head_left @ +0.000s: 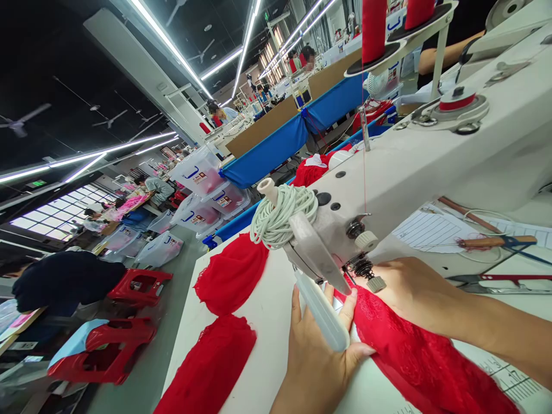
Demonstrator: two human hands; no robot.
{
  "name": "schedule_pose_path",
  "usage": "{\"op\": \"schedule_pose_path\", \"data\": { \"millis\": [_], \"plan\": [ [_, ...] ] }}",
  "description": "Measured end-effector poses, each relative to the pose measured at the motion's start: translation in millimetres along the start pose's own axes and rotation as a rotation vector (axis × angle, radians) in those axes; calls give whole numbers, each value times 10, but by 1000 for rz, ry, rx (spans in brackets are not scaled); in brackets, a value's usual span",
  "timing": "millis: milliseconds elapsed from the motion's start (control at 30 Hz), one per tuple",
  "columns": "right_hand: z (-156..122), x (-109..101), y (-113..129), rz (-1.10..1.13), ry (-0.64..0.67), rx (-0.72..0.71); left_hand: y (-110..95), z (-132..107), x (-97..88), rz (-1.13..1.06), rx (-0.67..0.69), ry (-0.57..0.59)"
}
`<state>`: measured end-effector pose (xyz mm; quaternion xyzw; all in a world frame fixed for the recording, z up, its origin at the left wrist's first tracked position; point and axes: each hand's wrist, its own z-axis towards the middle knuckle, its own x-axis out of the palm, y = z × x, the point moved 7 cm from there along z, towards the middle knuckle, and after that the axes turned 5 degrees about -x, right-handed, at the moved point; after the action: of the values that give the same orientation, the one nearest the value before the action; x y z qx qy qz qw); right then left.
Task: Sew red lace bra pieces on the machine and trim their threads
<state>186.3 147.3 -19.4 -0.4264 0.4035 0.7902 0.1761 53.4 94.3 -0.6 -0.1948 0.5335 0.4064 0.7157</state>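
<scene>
A strip of red lace fabric (405,356) runs from under the head of a white sewing machine (414,167) toward the lower right. My left hand (319,356) lies at the needle area, fingers spread, with the index fingertip and thumb touching the fabric's left edge. A pale lever (323,313) hides part of that hand. My right hand (414,290) rests over the fabric's far side, behind the tension knob (376,283); its fingers are hidden. Fabric at the needle is mostly covered by the machine head and fingers.
Two red fabric pieces (211,368) lie on the table left of the machine. Scissors with red handles (509,278), a wooden-handled tool (495,241) and papers (431,230) lie to the right. Red stools (103,351), plastic bins (198,172) and people at work stand beyond.
</scene>
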Motion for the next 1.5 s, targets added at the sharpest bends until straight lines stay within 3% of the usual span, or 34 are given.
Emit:
{"op": "schedule_pose_path", "data": {
  "millis": [267,567,867,1267,1500],
  "plan": [
    [49,-165,-59,229,-113,71,15,-7,-9,50,-18,14],
    [57,-166,-104,197,-251,126,9,-24,18,58,-5,10],
    [55,-176,-102,187,-268,120,10,-36,37,53,1,34],
    [42,-183,-74,180,-294,100,1,-32,-15,67,-14,-22],
    [-10,-126,-22,116,-210,86,-14,-41,-28,45,-29,-69]
  ]
}}
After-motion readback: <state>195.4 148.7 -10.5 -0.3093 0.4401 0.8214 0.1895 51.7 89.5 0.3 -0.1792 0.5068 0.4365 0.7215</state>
